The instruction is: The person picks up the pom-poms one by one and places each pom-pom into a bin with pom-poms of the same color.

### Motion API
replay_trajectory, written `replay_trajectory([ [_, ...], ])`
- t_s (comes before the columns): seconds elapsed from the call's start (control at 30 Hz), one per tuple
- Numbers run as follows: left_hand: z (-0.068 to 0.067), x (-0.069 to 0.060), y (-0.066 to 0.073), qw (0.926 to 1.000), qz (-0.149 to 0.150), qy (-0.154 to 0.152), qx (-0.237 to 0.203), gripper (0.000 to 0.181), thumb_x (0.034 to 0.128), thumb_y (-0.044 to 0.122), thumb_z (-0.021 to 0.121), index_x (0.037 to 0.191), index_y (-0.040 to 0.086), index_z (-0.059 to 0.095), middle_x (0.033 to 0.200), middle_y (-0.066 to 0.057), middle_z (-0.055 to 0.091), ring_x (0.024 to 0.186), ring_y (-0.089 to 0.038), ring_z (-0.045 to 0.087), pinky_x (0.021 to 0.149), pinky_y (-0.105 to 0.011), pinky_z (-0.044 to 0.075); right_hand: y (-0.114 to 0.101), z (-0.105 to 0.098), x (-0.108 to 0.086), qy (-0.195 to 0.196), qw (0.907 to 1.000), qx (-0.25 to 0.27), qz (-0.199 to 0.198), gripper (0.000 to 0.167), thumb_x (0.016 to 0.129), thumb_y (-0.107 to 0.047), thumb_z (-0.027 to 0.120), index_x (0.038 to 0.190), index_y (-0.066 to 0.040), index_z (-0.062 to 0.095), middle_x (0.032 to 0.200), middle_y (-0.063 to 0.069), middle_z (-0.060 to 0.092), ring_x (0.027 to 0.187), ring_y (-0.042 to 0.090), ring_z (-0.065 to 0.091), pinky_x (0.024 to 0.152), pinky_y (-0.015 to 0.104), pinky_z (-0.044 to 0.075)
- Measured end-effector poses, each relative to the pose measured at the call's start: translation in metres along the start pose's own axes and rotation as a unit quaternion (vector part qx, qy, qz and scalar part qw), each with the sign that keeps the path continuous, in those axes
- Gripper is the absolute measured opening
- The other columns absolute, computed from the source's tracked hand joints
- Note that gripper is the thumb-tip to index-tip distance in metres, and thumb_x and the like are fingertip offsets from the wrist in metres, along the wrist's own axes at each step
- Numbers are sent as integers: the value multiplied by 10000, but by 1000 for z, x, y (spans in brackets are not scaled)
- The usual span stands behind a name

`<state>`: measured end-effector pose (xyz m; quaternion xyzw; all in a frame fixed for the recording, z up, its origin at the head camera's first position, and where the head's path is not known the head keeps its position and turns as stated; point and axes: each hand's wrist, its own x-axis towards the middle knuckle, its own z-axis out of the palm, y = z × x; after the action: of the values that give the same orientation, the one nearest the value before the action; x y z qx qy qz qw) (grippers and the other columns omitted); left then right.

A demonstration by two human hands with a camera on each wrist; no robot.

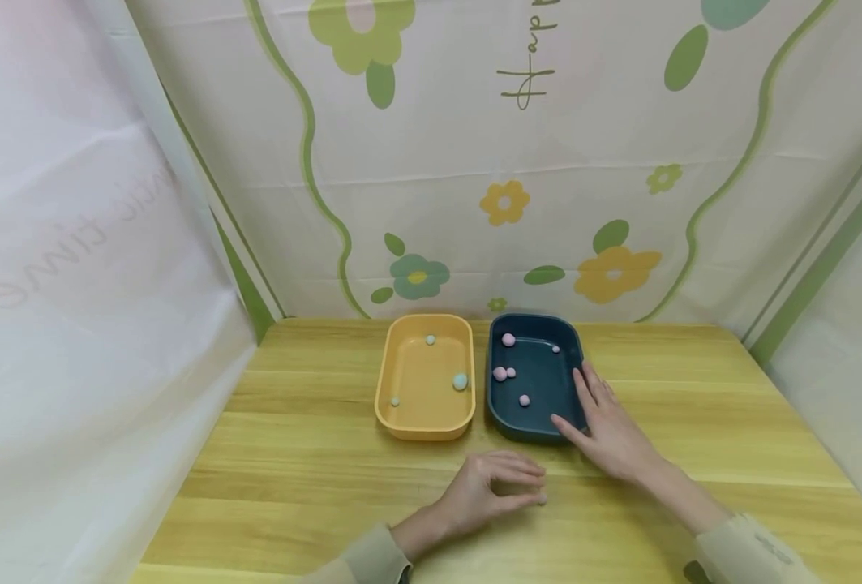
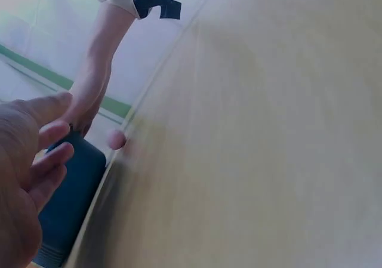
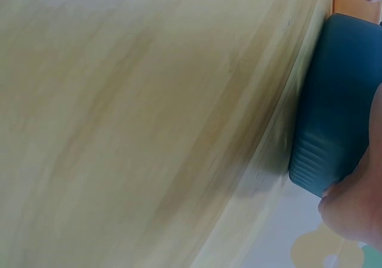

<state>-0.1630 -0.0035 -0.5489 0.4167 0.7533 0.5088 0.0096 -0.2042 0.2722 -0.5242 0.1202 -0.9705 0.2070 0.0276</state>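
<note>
My left hand (image 1: 485, 491) is low over the table in front of the trays, thumb and fingers apart. A small pale pink ball (image 1: 542, 499) lies by its thumb tip; in the left wrist view the ball (image 2: 116, 139) sits on the table, a gap away from the fingers. My right hand (image 1: 613, 438) rests with spread, fairly straight fingers on the right rim and near corner of a dark blue tray (image 1: 536, 434). Several pink balls lie in that tray, among them one pink ball (image 1: 508, 340) at the back. The tray's outer wall (image 3: 334, 101) shows in the right wrist view.
Left of the blue tray stands a yellow tray (image 1: 425, 434) with a larger light blue ball (image 1: 460, 381) and two smaller ones. The wooden table (image 1: 292, 454) ends at a flowered cloth (image 1: 445, 235) behind, and white cloth hangs at both sides.
</note>
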Motion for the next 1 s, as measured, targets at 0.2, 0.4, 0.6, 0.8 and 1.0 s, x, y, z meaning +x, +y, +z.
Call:
replay_trajectory([
  [0.2, 5, 0, -6, 9984, -462, -151, 272, 218, 1000, 225, 834, 1181, 108, 868, 1279, -41, 835, 1222, -72, 761, 1092, -210, 584, 0, 0, -1, -23, 10000, 10, 21, 991, 1093, -594, 595, 1740, 29, 175, 1837, 281, 94, 1614, 648, 234, 1275, 788, 302],
  [0.4, 6, 0, -12, 9967, -492, -475, 428, 231, 977, 209, 860, 1200, 148, 868, 1290, 14, 830, 1238, -49, 734, 1092, -194, 570, 0, -2, -2, -90, 9999, 19, 57, 1004, 1094, -600, 591, 1744, 27, 154, 1844, 269, 66, 1619, 643, 225, 1269, 795, 304],
  [0.6, 9, -4, -16, 9938, -349, -630, 849, 273, 972, 224, 866, 1243, 197, 855, 1312, 86, 817, 1290, -58, 692, 1109, -185, 551, 0, 1, -1, -94, 9999, -4, 37, 1005, 1095, -615, 579, 1746, 21, 151, 1846, 265, 63, 1615, 649, 230, 1256, 799, 321],
  [0.8, 12, -5, -19, 9952, -366, -497, 754, 251, 975, 210, 859, 1226, 193, 862, 1244, 100, 839, 1289, -91, 703, 1099, -170, 550, 0, 3, -1, -47, 10000, 26, 44, 1000, 1095, -608, 585, 1746, 20, 158, 1844, 267, 72, 1604, 663, 237, 1236, 812, 337],
  [1.0, 13, -4, -21, 9950, -251, -415, 868, 236, 978, 219, 856, 1213, 207, 867, 1210, 119, 845, 1288, -93, 706, 1101, -168, 550, 0, 1, -1, -72, 9999, 68, 67, 999, 1096, -599, 588, 1750, 11, 142, 1851, 251, 51, 1614, 653, 223, 1248, 808, 324],
])
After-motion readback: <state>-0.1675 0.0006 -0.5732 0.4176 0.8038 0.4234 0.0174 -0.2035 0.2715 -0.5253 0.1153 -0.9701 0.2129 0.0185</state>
